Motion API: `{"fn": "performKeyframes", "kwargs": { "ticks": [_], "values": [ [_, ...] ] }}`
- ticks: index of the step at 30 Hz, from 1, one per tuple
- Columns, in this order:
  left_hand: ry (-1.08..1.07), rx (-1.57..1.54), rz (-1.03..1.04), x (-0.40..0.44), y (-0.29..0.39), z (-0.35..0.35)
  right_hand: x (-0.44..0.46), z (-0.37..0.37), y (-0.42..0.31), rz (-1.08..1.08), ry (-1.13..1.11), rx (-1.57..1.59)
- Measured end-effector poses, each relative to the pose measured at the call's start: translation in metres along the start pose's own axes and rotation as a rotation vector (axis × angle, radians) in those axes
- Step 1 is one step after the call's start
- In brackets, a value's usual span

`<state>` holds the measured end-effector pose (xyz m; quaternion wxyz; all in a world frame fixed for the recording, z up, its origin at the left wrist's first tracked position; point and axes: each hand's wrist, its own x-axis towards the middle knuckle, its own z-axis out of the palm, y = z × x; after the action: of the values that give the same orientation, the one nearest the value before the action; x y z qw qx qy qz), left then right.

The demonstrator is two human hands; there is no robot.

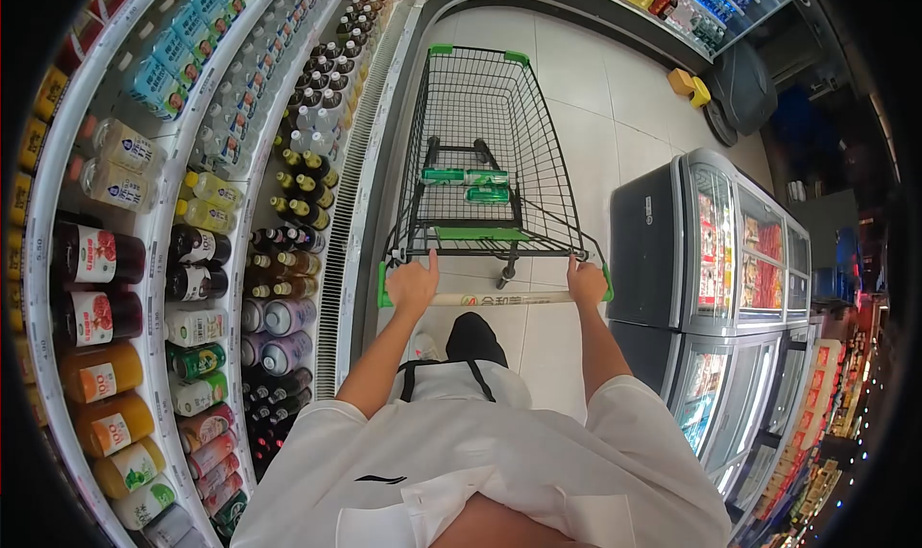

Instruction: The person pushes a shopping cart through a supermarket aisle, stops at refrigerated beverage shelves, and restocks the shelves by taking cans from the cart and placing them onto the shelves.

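Observation:
A black wire shopping cart with green corners stands in front of me. My left hand is closed round the left end of its pale handlebar, thumb pointing forward. At the right end, my right hand grips the same bar, also closed. In the basket lie a long green package and, just behind it, a shorter green can-like item. The fingers under the bar are hidden.
Refrigerated shelves of bottled drinks run close along the left and curve across the far end. Grey glass-topped freezers stand to the right. Farther off are a dark rounded machine and a yellow object on the tiled floor.

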<state>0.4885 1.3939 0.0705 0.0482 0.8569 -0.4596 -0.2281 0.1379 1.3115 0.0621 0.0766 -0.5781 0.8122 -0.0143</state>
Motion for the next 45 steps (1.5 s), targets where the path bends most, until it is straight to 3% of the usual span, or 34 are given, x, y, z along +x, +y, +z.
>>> {"fn": "performKeyframes", "kwargs": {
  "ticks": [19,24,38,45],
  "values": [
    [-0.04,0.075,-0.123,0.121,0.091,-0.011,0.175,-0.014,-0.065,-0.078,-0.077,-0.021],
    [-0.018,0.075,-0.194,0.153,0.12,-0.026,0.22,-0.003,-0.079,-0.092,0.0,0.013],
    [0.117,0.075,-0.256,0.325,0.157,-0.085,0.32,-0.01,-0.198,-0.125,0.087,0.125],
    [0.245,0.059,-0.172,0.433,0.163,-0.105,0.379,-0.009,-0.267,-0.127,0.094,0.138]
  ]
}}
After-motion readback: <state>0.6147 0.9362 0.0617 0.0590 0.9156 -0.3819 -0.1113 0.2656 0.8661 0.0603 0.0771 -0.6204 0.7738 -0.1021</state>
